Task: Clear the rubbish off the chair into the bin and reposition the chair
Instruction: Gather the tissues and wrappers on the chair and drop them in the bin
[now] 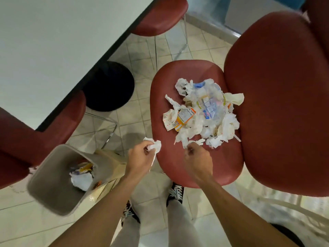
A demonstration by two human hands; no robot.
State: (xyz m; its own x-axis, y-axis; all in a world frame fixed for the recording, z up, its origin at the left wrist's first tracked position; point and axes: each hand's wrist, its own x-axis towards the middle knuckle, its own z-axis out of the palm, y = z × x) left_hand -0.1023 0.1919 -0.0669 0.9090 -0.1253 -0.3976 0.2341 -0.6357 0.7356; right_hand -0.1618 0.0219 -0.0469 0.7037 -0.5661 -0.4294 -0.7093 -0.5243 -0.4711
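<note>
White crumpled rubbish (203, 113) heaped on the red chair (178, 163).

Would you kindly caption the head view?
Both hands pinch tissue from the chair's rubbish, bin alongside.

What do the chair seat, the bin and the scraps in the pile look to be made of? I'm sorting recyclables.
The chair seat looks like smooth red vinyl or moulded plastic, with a soft sheen. The bin seems matte beige plastic. The pile is mostly crumpled white tissue, some clear plastic film, plus an orange printed carton, probably cardboard. The left hand grips tissue; the right hand pinches another piece.
</note>
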